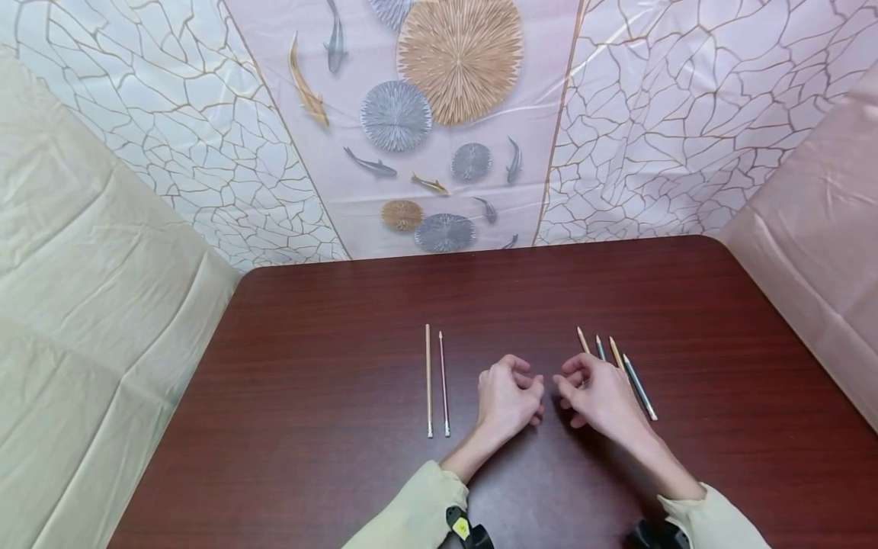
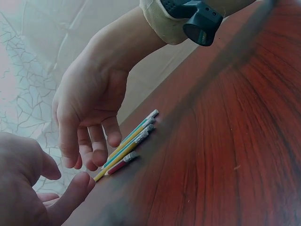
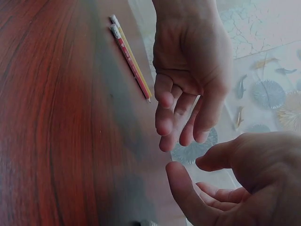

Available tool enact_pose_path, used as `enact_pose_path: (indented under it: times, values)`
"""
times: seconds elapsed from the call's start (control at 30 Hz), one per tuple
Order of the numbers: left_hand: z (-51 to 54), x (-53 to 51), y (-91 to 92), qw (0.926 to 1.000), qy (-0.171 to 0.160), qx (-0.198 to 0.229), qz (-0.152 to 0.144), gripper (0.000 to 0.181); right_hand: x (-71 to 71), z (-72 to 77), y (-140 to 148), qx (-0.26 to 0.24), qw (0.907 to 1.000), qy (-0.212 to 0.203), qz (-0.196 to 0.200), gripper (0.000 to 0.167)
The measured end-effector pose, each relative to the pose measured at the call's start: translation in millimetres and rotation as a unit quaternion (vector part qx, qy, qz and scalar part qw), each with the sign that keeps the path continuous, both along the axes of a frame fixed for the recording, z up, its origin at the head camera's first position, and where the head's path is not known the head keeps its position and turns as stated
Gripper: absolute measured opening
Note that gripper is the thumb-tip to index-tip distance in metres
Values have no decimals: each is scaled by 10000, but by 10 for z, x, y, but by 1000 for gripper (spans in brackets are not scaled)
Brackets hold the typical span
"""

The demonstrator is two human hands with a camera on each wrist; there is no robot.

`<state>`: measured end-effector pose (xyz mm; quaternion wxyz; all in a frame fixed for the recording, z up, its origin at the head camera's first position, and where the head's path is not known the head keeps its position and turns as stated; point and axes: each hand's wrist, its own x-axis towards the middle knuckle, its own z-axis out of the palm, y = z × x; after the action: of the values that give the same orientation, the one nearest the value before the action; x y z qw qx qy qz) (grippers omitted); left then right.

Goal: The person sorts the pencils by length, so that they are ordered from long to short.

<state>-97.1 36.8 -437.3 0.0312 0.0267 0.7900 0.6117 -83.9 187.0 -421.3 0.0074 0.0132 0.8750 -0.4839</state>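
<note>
My left hand [image 1: 507, 393] hovers over the table [image 1: 329, 366] with loosely bent fingers and nothing in them. Facing it across a small gap, my right hand [image 1: 604, 396] is likewise bare, its fingers relaxed. Left of the left hand lie a yellow pencil [image 1: 428, 381] and a red pencil [image 1: 443, 385], side by side with their erasers toward me. Several pencils lie beneath and beside the right hand, among them a blue pencil [image 1: 639, 387] and a yellow one [image 1: 615, 351]; that hand partly covers the group. The left wrist view shows their eraser ends, including a red pencil [image 2: 121, 165].
A patterned cloth [image 1: 439, 175] with fish and round motifs hangs behind the table's far edge. Pale padded fabric [image 1: 103, 328] borders the left side, and similar fabric [image 1: 816, 252] the right.
</note>
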Motion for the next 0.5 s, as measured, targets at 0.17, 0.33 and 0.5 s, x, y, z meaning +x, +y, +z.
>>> enact_pose_path:
  times: [0.17,0.33,0.5]
  values:
    - [-8,9,45,10000,-40,71,-6,21,10,3,54,-77,10000,29,-22,17]
    - [-6,15,79,9999,-84,82,-35,23,36,0,95,-35,10000,24,-75,19]
    - [-7,16,111,9999,-82,-7,-59,25,59,9,147,-34,9998,-29,-168,21]
